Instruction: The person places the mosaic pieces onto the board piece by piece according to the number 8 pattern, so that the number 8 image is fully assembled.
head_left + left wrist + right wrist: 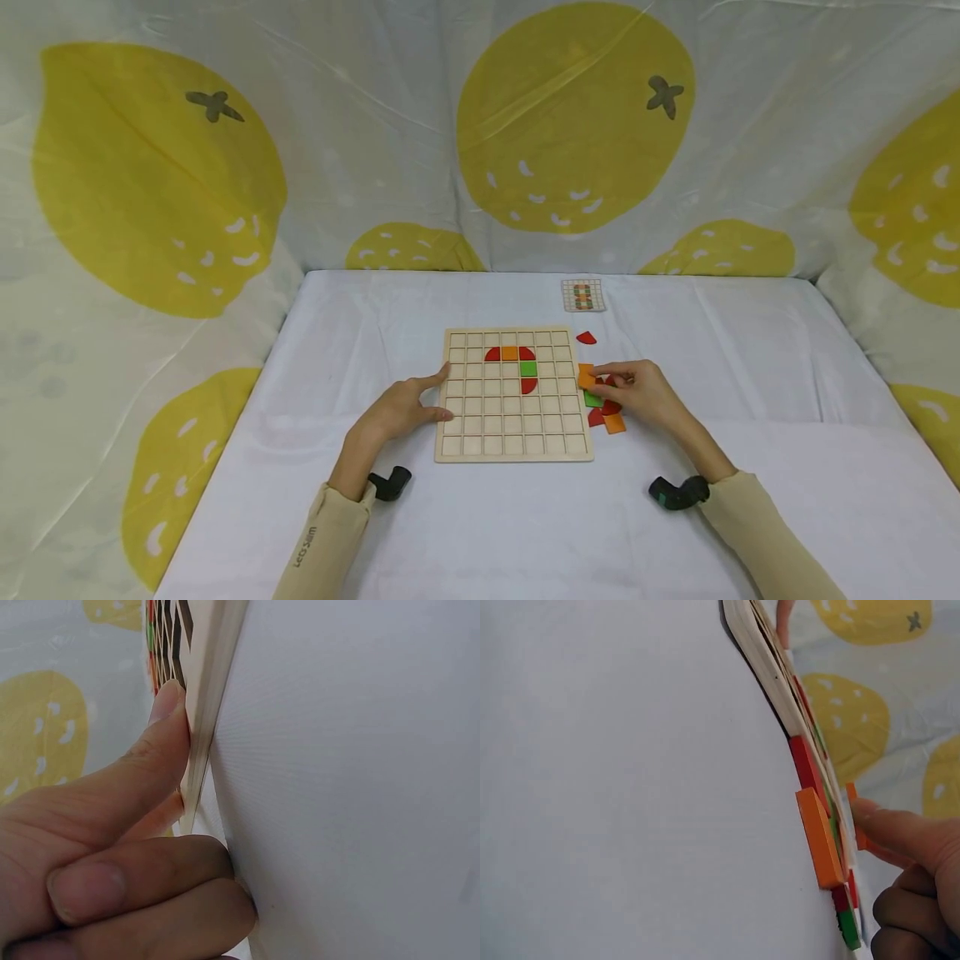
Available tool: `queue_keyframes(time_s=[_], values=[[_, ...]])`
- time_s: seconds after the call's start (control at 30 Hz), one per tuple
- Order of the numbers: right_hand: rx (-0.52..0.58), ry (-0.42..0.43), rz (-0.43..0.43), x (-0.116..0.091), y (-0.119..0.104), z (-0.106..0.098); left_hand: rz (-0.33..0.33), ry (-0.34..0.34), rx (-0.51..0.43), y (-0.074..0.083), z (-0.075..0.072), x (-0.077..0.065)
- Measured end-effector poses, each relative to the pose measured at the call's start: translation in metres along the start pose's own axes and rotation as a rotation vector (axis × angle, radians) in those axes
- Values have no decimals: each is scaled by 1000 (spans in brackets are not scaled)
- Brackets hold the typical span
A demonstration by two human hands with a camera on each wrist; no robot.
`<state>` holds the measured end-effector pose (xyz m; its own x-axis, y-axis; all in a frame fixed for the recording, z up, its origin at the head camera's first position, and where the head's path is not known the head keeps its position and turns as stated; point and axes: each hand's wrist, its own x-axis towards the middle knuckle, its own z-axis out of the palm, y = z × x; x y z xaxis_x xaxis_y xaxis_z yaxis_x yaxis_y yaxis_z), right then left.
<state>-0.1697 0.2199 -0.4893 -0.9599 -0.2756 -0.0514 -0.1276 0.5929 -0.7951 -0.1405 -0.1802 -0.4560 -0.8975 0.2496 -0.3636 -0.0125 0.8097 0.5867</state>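
Observation:
A wooden grid board (478, 425) lies on the white cloth. Set in its cells are a red quarter-round tile (492, 355), an orange square (510, 353), another red quarter-round, a green square (528, 368) and a lower red quarter-round (529, 386). My left hand (398, 408) rests against the board's left edge, thumb and index finger spread apart along the rim. In the left wrist view its thumb (161, 739) lies straight on the edge. Beside the board's right edge, my right hand (643, 390) pinches an orange square tile (861, 838) between thumb and fingers, above other tiles.
Under and near the right hand are loose tiles: a green one (593, 399), red ones (596, 417) and an orange square (615, 424). One red quarter-round (587, 337) lies apart, farther back. A small pattern card (583, 296) lies behind the board. Lemon-print cloth (375, 125) hangs behind the table.

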Motion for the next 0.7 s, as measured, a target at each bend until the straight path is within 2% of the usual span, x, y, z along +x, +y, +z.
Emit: queue_keyframes(time_s=[0.23,0.43,0.7], values=[[34,-9,-24,8,-15,11,-6,0,6,-1,1,0],[64,-56,-30,15,-28,27,-7,0,4,-2,1,1],[64,-87,-79,22,-46,50,7,-1,0,-2,1,1]])
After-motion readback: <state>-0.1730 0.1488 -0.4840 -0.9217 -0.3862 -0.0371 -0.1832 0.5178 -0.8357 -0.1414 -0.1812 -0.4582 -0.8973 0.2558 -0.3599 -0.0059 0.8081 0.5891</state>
